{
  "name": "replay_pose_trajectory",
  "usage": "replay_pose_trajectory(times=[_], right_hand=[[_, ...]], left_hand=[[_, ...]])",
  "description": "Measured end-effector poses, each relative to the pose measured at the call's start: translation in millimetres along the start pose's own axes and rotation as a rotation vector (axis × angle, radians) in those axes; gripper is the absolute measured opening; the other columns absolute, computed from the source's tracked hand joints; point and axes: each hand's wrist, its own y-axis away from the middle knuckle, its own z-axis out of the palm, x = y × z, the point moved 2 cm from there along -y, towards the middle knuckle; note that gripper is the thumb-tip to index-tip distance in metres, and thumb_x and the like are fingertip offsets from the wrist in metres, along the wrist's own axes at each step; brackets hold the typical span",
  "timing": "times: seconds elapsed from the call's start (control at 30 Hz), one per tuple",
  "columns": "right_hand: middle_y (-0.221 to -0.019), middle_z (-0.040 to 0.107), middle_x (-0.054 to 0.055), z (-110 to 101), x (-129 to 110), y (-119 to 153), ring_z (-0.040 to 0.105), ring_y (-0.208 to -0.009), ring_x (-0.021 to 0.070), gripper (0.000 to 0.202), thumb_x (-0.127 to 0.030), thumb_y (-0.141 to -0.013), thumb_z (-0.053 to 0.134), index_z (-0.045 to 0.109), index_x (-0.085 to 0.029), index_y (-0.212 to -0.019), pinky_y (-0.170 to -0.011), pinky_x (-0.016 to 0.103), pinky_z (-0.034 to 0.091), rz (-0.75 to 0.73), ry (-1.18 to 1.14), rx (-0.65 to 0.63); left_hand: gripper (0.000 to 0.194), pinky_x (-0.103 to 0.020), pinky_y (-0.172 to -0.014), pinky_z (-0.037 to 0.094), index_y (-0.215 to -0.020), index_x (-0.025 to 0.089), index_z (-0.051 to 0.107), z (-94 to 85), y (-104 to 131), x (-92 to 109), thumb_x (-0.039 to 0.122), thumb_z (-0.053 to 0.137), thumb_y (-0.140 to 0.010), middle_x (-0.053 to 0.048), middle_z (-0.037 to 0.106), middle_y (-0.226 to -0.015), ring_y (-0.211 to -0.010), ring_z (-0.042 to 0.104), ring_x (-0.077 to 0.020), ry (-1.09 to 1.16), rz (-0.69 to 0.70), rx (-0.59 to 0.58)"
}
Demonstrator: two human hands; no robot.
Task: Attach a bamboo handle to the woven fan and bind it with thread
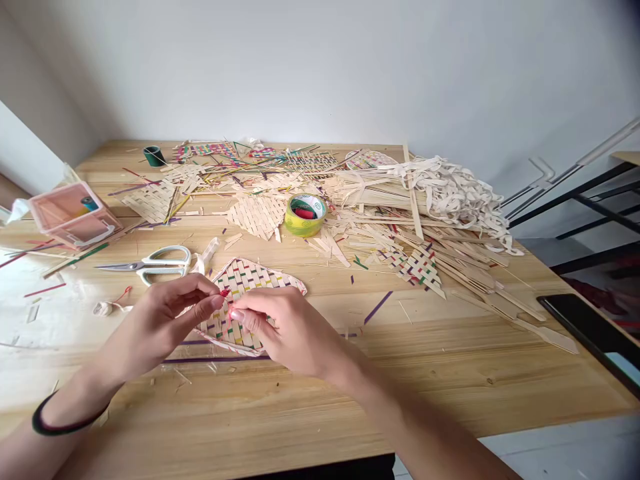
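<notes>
My left hand (173,317) is closed in a pinch on a small red piece (225,292), which looks like thread or cord. Just to its right, my right hand (280,323) pinches something small and reddish (231,312) between thumb and forefinger. Both hands are over a woven piece (250,275) of pale strips with coloured bits and a pink-and-white edge, lying on the table. The fingertips are close together but apart. White-handled scissors (163,265) lie behind my left hand, and a small white bundle with red thread (103,308) is to its left.
A yellow tape roll (305,215) stands on the wooden table (310,420) amid woven pieces and loose strips. At the left are a pink box (75,213) and a green spool (154,156). White strips (450,193) pile up at the right, with a black phone (590,333) near the edge.
</notes>
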Motion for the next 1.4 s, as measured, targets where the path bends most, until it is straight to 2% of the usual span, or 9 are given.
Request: replay_pose_trajectory(times=[0.13,0.33,0.5,0.67,0.8,1.0,1.13,1.27,1.4], right_hand=[[-0.084,0.078,0.004,-6,0,-1,0.062,-0.071,0.0138,0.024,-0.018,-0.112,0.060,0.079,-0.016,-0.097,-0.071,0.027,0.044,-0.020,0.077,0.037],[-0.086,0.079,0.005,-9,1,0,0.064,-0.074,0.0142,0.024,-0.016,-0.111,0.059,0.079,-0.016,-0.097,-0.075,0.027,0.046,-0.030,0.103,0.042],[-0.088,0.081,0.006,-8,-1,-1,0.067,-0.076,0.0156,0.025,-0.020,-0.111,0.061,0.084,-0.016,-0.102,-0.072,0.028,0.048,-0.005,0.045,0.052],[-0.101,0.087,0.006,-13,-7,-2,0.075,-0.083,0.0162,0.027,-0.028,-0.112,0.063,0.088,-0.018,-0.109,-0.075,0.028,0.053,0.138,-0.140,0.093],[-0.100,0.088,0.007,-15,-6,-2,0.075,-0.081,0.0159,0.029,-0.032,-0.111,0.064,0.089,-0.017,-0.112,-0.072,0.027,0.054,0.200,-0.226,0.098],[-0.103,0.089,0.008,-12,1,-3,0.075,-0.077,0.0151,0.033,-0.039,-0.108,0.068,0.088,-0.016,-0.121,-0.067,0.026,0.055,0.268,-0.389,0.068],[-0.114,0.089,0.009,-11,3,-4,0.079,-0.084,0.0167,0.030,-0.034,-0.110,0.066,0.088,-0.018,-0.123,-0.075,0.028,0.059,0.235,-0.310,0.091],[-0.119,0.089,0.010,-11,4,-3,0.082,-0.098,0.0212,0.028,-0.028,-0.110,0.065,0.090,-0.019,-0.119,-0.086,0.032,0.060,0.192,-0.153,0.088],[-0.118,0.088,0.010,-11,5,-3,0.081,-0.098,0.0198,0.027,-0.024,-0.109,0.064,0.087,-0.017,-0.121,-0.083,0.030,0.060,0.161,-0.167,0.067]], left_hand=[[0.018,-0.021,-0.070,0.057,-0.097,0.023,0.085,-1.3,2,-3,0.033,0.074,-0.105,-0.003,0.082,-0.089,-0.078,0.073,-0.0151,-0.023,-0.013,0.023],[0.021,-0.026,-0.068,0.060,-0.097,0.025,0.089,-5.7,5,-6,0.044,0.079,-0.100,-0.005,0.086,-0.092,-0.078,0.075,-0.0197,-0.091,-0.066,0.165],[0.020,-0.027,-0.067,0.059,-0.095,0.026,0.090,-5.3,4,-2,0.044,0.081,-0.097,-0.004,0.087,-0.089,-0.076,0.076,-0.0205,-0.083,-0.059,0.219],[0.016,-0.023,-0.066,0.057,-0.094,0.025,0.091,-0.9,1,1,0.037,0.081,-0.097,-0.004,0.088,-0.087,-0.074,0.077,-0.0184,-0.147,-0.008,0.090],[0.020,-0.021,-0.060,0.056,-0.095,0.024,0.090,4.4,1,-1,0.035,0.075,-0.102,-0.003,0.087,-0.085,-0.067,0.076,-0.0165,-0.165,-0.004,-0.037],[0.022,-0.019,-0.059,0.052,-0.094,0.022,0.087,7.0,2,5,0.032,0.070,-0.104,-0.002,0.084,-0.079,-0.062,0.069,-0.0133,-0.213,0.039,-0.124],[0.021,-0.018,-0.063,0.052,-0.095,0.022,0.086,7.4,4,8,0.025,0.068,-0.104,-0.002,0.084,-0.081,-0.066,0.071,-0.0127,-0.199,0.071,-0.204],[0.016,-0.018,-0.063,0.054,-0.093,0.025,0.087,3.7,5,11,0.021,0.073,-0.101,-0.002,0.084,-0.079,-0.066,0.073,-0.0135,-0.039,0.067,-0.208],[0.013,-0.018,-0.058,0.054,-0.087,0.025,0.088,-1.7,4,13,0.021,0.080,-0.096,-0.002,0.080,-0.074,-0.062,0.069,-0.0136,0.091,0.019,-0.122]])
